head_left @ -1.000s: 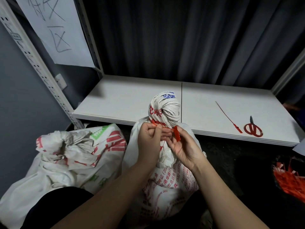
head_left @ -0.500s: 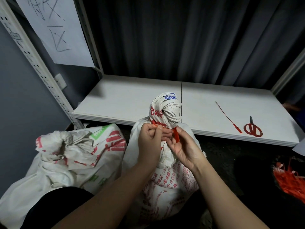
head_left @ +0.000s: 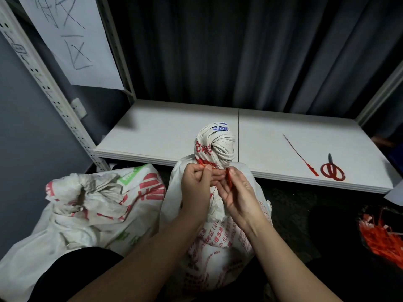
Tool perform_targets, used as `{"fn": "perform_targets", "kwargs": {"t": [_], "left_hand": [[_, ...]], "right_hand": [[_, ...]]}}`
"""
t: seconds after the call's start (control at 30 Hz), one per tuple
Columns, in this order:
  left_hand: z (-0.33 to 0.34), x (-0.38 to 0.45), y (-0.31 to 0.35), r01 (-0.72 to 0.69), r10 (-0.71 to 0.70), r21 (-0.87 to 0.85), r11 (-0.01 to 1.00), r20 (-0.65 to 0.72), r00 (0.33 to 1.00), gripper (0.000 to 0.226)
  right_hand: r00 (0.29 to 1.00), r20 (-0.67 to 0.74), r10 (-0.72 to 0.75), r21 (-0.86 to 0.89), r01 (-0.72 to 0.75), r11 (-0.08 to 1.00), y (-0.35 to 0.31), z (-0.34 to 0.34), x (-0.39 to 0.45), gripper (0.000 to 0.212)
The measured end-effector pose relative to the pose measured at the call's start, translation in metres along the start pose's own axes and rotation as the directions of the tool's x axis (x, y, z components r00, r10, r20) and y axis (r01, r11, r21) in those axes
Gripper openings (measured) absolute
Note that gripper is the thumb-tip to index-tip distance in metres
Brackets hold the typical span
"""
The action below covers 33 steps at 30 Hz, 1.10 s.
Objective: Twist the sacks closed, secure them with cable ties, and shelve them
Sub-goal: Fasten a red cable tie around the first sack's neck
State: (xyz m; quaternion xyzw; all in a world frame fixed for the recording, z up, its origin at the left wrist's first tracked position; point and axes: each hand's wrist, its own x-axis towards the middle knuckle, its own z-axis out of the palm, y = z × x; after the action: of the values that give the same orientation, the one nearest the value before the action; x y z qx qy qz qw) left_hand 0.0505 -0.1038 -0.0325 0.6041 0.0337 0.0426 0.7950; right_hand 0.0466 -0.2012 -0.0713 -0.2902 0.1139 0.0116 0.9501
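— What were the fingers doing?
— The left hand (head_left: 196, 186) pinched the thin strap of a red cable tie (head_left: 229, 182) at the twisted neck of the sack (head_left: 214, 147); the right hand (head_left: 237, 195) pinched the tie's head just right of it. Both hands touched at the neck.
— And where was the sack?
— It stood upright on the floor, just in front of the near edge of the white shelf (head_left: 165, 136). A second sack (head_left: 91, 205) slumped to its left.
— Anything farther out?
— A spare tie (head_left: 301, 155) and red scissors (head_left: 332, 170) lay on the shelf's right side. A heap of red ties (head_left: 381, 238) sat near right.
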Motion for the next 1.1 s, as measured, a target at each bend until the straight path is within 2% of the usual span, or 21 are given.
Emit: {"fn": "perform_targets", "kwargs": {"t": [0.3,0.47,0.67,1.1], "left_hand": [[0.001,-0.003,0.001,-0.024,0.024,0.023,0.999,0.01,1.0,0.011],[-0.001,0.0,0.0,-0.034,0.034,0.027,0.999,0.015,0.999,0.015],[-0.002,0.001,-0.001,-0.039,0.039,0.012,0.999,0.002,0.999,0.012],[-0.009,0.003,-0.001,-0.031,0.028,0.076,0.997,0.045,0.999,0.011]], "right_hand": [[0.998,-0.054,-0.012,0.028,0.013,1.0,0.004,0.002,0.0,0.009],[1.0,-0.014,-0.014,-0.031,0.014,0.999,0.0,0.003,0.001,0.008],[1.0,0.007,0.029,0.016,-0.029,0.999,-0.002,0.003,0.0,0.004],[0.999,0.036,0.038,-0.05,-0.036,0.998,-0.009,0.006,-0.003,0.006]]}}
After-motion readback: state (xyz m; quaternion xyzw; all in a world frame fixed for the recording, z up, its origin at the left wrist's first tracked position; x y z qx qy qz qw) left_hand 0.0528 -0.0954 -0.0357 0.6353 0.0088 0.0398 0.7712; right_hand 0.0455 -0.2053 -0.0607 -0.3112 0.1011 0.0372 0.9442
